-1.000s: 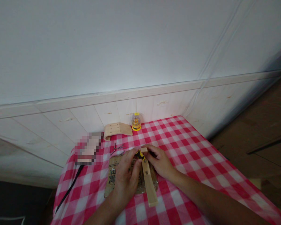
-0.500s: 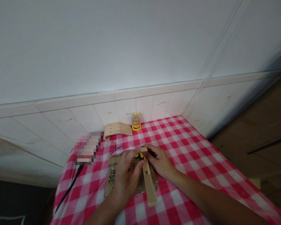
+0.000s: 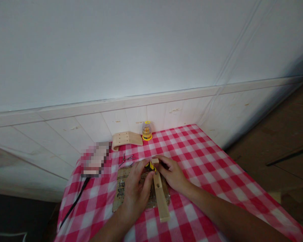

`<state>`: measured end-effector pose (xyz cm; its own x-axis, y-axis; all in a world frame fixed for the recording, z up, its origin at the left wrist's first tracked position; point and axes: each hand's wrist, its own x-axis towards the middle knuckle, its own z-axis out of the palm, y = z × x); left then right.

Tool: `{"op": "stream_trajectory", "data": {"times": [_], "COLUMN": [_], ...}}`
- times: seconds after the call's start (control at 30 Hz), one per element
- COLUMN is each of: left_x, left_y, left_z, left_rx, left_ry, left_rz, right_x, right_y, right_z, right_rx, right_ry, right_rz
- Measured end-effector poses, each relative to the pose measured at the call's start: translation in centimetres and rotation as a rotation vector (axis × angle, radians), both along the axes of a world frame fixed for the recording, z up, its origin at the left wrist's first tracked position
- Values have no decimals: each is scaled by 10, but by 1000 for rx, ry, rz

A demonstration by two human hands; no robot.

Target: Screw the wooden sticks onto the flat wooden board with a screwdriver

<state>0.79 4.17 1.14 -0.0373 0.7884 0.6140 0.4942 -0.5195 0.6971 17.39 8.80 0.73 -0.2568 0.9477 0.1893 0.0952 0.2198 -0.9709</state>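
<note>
My left hand point(image 3: 136, 185) is closed on a small black-and-yellow screwdriver point(image 3: 149, 166), whose tip end points toward a wooden bar point(image 3: 161, 198). A dark round hole or screw head shows partway along the bar. My right hand point(image 3: 172, 173) grips the bar's far end from the right, beside a short wooden block point(image 3: 155, 161) there. Beneath both hands lies a flat brown piece of cardboard point(image 3: 118, 198) with dark print, shiny at its edge. Several thin metal screws point(image 3: 127, 158) lie just beyond it; their exact kind is hard to make out.
Against the panelled wall stand a bent wooden piece with holes point(image 3: 126, 138) and a clear, yellow-rimmed screwdriver-bit case point(image 3: 146, 131). A pixelated flat object point(image 3: 96, 159) with a black strap point(image 3: 75, 203) lies left. A red-and-white checked cloth point(image 3: 192, 151) covers the table.
The screwdriver has turned a little in my left hand, and its fingers have shifted slightly. My right hand and the wooden bar stay in place.
</note>
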Motion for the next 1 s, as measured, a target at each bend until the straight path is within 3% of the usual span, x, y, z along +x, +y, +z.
{"op": "stream_trajectory", "data": {"times": [0.27, 0.4, 0.57, 1.0], "left_x": [1, 3, 0, -1], "left_y": [-4, -6, -7, -2], "left_z": [-10, -4, 3, -2], "left_rx": [59, 91, 126, 109], "left_ry": [-97, -126, -29, -20], "left_rz": [76, 123, 27, -22], "right_x": [0, 1, 1, 2], "right_y": [-1, -1, 1, 0], "right_z": [2, -1, -6, -5], "right_rx": [-12, -11, -2, -21], "right_ry": [10, -2, 11, 22], "right_rz": [8, -5, -6, 15]}}
